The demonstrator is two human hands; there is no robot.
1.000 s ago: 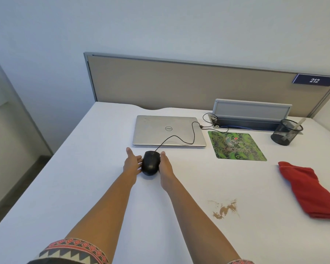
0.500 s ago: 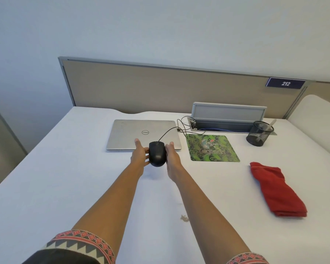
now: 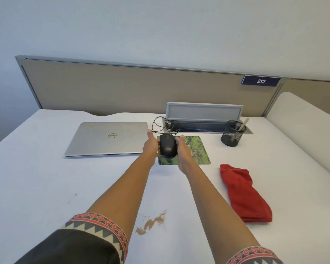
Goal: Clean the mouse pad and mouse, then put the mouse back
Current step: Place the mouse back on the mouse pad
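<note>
Over the left part of the green patterned mouse pad [image 3: 198,151], the black wired computer mouse [image 3: 167,147] was gripped between left hand [image 3: 151,146] and right hand [image 3: 183,152], moved rightward from before the closed silver laptop [image 3: 111,139]. A folded red cloth [image 3: 244,193] lay nearer the white desk's [image 3: 46,187] right edge. Toward the back edge, a black mesh cup [image 3: 231,139] held a pale stick [image 3: 243,124].

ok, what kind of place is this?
Most likely an office cubicle workstation: a fabric partition panel carrying a number plate reading 212, a closed laptop, and a mesh pen cup beside a cable hatch.
</note>
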